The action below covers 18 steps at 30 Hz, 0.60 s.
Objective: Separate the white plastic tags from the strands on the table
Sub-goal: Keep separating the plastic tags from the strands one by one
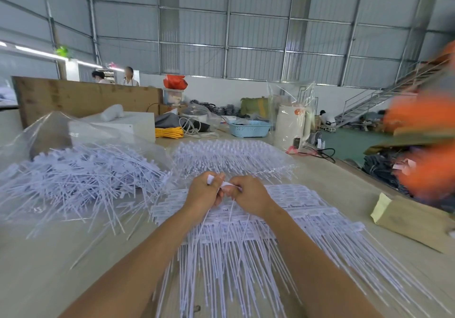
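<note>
A high wall of grey corrugated metal panels (246, 34) on steel framing rises over a white lower wall (221, 91); a grey metal staircase (369, 103) climbs at right above a green floor (349, 143); even daylight

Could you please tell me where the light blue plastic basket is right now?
In the head view, the blue basket sits at the table's far side, right of centre, just left of the white kettle.

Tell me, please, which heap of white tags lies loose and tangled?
The left heap, on clear plastic, strands crossing every way; the near heap and far heap lie in rows.
</note>
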Available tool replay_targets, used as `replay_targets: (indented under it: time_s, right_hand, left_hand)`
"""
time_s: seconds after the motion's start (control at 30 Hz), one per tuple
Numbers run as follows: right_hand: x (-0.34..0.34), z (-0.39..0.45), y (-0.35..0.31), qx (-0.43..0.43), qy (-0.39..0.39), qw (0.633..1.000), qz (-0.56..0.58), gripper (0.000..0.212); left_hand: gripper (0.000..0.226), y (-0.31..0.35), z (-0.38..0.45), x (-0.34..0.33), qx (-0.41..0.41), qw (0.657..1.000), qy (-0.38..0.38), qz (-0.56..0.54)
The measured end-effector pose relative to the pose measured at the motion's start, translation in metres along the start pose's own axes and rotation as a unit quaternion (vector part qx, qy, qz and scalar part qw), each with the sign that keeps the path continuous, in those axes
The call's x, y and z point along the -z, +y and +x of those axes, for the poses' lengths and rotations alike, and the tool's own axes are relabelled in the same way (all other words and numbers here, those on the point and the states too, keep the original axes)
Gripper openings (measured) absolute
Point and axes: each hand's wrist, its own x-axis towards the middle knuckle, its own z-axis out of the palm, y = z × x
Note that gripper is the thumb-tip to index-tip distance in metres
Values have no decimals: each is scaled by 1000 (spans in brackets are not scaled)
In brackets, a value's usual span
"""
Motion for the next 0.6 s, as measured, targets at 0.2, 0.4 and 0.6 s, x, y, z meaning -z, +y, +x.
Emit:
replay_targets:
  time_s: [0.2, 0.4, 0.6]
  right_hand:
    - [-5, -7, 2, 9, 53, 998, -37, 36]
    - [-4, -8, 2, 14, 75, 992, -98, 31]
    - [-2, -9, 4, 72, 82, 972, -210, 21]
  left_hand:
    - [35, 6, -1, -3, 12, 998, 9, 55]
    - [43, 15, -2, -3, -13, 990, 25, 138]
    - [33, 27, -1, 5, 121, 991, -34, 35]
